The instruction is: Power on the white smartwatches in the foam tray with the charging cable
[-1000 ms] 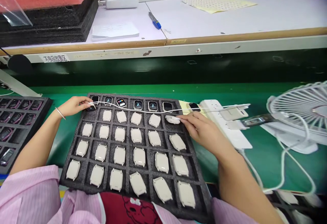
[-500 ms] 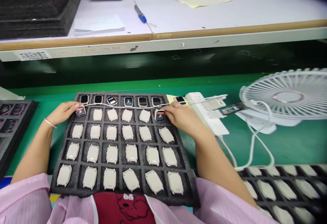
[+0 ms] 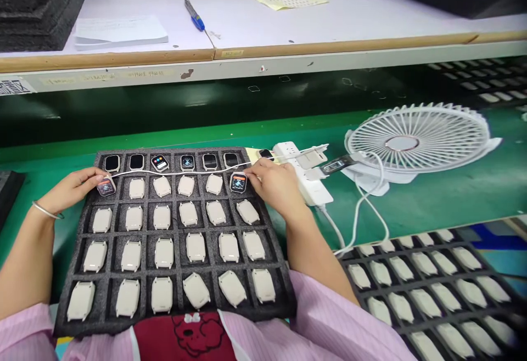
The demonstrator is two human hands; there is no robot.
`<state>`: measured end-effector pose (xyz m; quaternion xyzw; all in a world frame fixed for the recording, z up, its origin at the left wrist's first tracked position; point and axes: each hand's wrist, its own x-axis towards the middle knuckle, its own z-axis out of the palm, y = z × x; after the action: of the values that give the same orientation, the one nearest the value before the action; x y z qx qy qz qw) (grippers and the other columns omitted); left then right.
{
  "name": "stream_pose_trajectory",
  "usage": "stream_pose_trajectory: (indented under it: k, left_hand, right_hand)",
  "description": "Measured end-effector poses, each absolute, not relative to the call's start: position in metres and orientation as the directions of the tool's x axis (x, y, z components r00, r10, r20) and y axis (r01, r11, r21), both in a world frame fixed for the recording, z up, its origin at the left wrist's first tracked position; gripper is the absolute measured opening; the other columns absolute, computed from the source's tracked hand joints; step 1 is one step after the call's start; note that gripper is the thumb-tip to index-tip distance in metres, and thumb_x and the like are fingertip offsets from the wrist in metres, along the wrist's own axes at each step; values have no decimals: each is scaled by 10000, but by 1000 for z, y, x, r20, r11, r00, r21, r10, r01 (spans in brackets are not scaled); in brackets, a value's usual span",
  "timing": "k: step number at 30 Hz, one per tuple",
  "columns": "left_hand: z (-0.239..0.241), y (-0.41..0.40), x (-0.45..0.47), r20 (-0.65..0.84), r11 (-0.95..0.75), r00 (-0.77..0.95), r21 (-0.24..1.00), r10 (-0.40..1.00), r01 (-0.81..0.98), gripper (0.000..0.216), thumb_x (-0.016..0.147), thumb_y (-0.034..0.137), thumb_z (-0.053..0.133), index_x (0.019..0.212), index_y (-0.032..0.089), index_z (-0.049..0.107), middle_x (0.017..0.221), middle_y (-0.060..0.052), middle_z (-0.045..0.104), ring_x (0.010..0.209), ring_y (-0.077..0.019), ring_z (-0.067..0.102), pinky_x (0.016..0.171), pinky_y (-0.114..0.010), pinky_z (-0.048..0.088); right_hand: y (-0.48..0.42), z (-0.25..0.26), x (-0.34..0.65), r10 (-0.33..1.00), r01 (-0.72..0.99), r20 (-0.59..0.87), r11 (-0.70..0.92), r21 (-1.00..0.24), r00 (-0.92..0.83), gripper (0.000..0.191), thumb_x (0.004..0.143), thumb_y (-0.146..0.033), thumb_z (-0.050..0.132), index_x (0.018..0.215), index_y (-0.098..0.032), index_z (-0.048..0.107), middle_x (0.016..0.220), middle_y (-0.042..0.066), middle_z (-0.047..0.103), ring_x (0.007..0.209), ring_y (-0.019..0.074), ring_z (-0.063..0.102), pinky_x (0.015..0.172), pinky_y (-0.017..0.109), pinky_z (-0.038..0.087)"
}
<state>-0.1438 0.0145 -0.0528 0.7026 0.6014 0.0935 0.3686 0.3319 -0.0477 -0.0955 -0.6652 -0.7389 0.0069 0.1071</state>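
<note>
A black foam tray holds rows of smartwatch cases without straps. Most lie with pale backs up; the far row shows screens, some lit. At the left end of the second row, my left hand pinches a smartwatch with a lit screen, beside the end of a white charging cable. My right hand is closed at the edge of another lit smartwatch at that row's right end; its fingertips are partly hidden. The cable stretches across the tray between both hands.
Right of the tray stands a white power strip with chargers plugged in. Beyond it are a white fan and loose cables. A second tray of watch cases sits at lower right. Behind, a raised shelf carries papers and a blue cutter.
The camera view has turned right, so the tray and hands appear farther left. Both hands stay at the same two watches, with little visible movement over the tray.
</note>
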Motion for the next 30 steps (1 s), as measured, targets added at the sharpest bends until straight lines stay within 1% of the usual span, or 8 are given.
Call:
stream_pose_trajectory:
  k: [3, 6, 12, 15, 18, 21, 25, 30]
  left_hand:
    - [-54, 16, -146, -313, -20, 278, 630, 908, 776, 983, 634, 1037, 478, 1025, 156, 671, 1124, -148, 725, 1123, -358, 631, 1049, -422, 499]
    - [-58, 17, -150, -302, -39, 296, 638, 906, 769, 946, 672, 1016, 479, 1028, 160, 669, 1112, -137, 723, 1108, -346, 632, 1037, -420, 507]
    - [-62, 19, -155, -316, -135, 387, 598, 866, 790, 886, 769, 965, 414, 1081, 188, 705, 1135, -126, 728, 1129, -326, 633, 1095, -427, 474]
    - [-62, 22, -154, -324, -216, 439, 541, 838, 813, 832, 831, 903, 366, 1108, 207, 728, 1200, -115, 729, 1188, -310, 614, 1133, -408, 438]
    - [-59, 30, -153, -371, -257, 481, 513, 794, 819, 749, 855, 817, 387, 1109, 207, 740, 1209, -104, 739, 1167, -294, 638, 1068, -365, 472]
    - [-56, 35, -153, -410, -251, 470, 484, 782, 838, 638, 855, 735, 432, 1042, 209, 741, 1110, -84, 768, 1052, -279, 689, 947, -337, 499]
    - [-52, 26, -142, -264, -195, 298, 353, 918, 915, 393, 869, 553, 529, 966, 235, 739, 1017, -53, 782, 1052, -301, 687, 1015, -424, 420]
    - [-54, -5, -98, -148, -299, 413, 481, 899, 824, 242, 883, 430, 616, 885, 217, 732, 1014, -58, 752, 1027, -268, 659, 996, -434, 372]
  right_hand:
    - [-52, -95, 325, 942, 922, 316, 221, -319, -117, 225, 1001, -239, 562, 978, -182, 779, 925, 103, 712, 853, 265, 649, 754, 369, 381]
    - [-55, -99, 311, 901, 780, 297, 426, -459, -317, 200, 1011, -246, 565, 989, -185, 754, 870, 71, 703, 770, 217, 643, 755, 345, 423]
    - [-62, -106, 297, 850, 777, 213, 527, -343, -482, 154, 983, -160, 552, 960, -173, 703, 864, 68, 712, 748, 213, 665, 748, 346, 391]
    - [-62, -102, 299, 833, 744, 252, 553, -374, -493, 195, 995, -194, 511, 929, -181, 694, 837, 70, 710, 741, 222, 669, 738, 348, 423]
    - [-57, -96, 301, 871, 746, 225, 491, -450, -438, 248, 1018, -251, 468, 944, -182, 694, 866, 83, 716, 758, 227, 672, 716, 339, 465]
    - [-46, -98, 304, 897, 830, 138, 442, -341, -421, 282, 1010, -253, 456, 964, -190, 727, 916, 101, 726, 812, 258, 681, 720, 360, 452]
    - [-37, -109, 305, 919, 897, 69, 393, -203, -387, 301, 1006, -238, 475, 1044, -220, 774, 939, 102, 694, 855, 279, 665, 734, 372, 377]
    - [-39, -116, 297, 913, 885, 111, 409, -222, -393, 291, 1011, -227, 501, 1057, -214, 788, 954, 107, 636, 880, 269, 622, 771, 376, 363]
